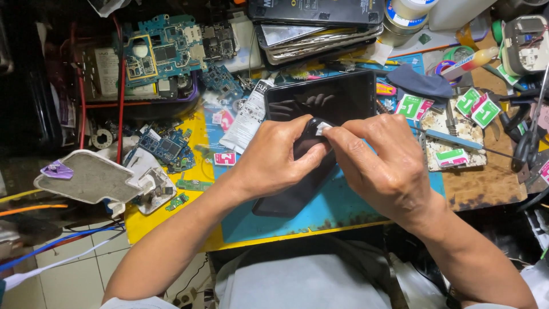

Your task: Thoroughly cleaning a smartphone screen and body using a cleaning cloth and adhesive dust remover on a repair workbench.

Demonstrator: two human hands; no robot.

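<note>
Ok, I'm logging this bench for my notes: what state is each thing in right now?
Left hand: gripping a small black part over the tablet.
Right hand: pinching a white tab on that part.
Black part: held between both hands.
Tablet: lying flat, screen dark.
Circuit board: bare, uncased.
Sticker packets: lying loose.
Blue mat: flat, stained at its edge.

1. Small black object [313, 127] pinched between both hands: mostly covered by fingers, kind unclear.
2. Dark tablet [334, 100]: middle hidden under left hand [274, 157] and right hand [377, 163].
3. Stacked devices [314, 11]: cut by top edge.
</note>
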